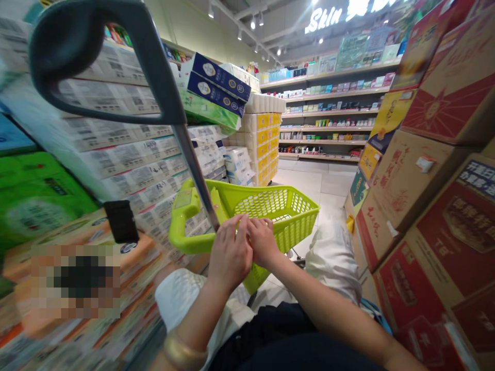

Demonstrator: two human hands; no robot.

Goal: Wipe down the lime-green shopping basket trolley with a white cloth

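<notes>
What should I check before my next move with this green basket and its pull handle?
1. Hands: left hand and right hand meet at the near rim of the green basket: ok.
2. Grip: whether the fingers pinch anything is hidden: cannot tell.
3. Grey handle: extended, slanting up to the left: ok.
4. Floor tiles beyond the basket: bare as far as the shelves: ok.
5. Side room: cardboard boxes stacked close on the right, paper packs close on the left: not ok.
</notes>
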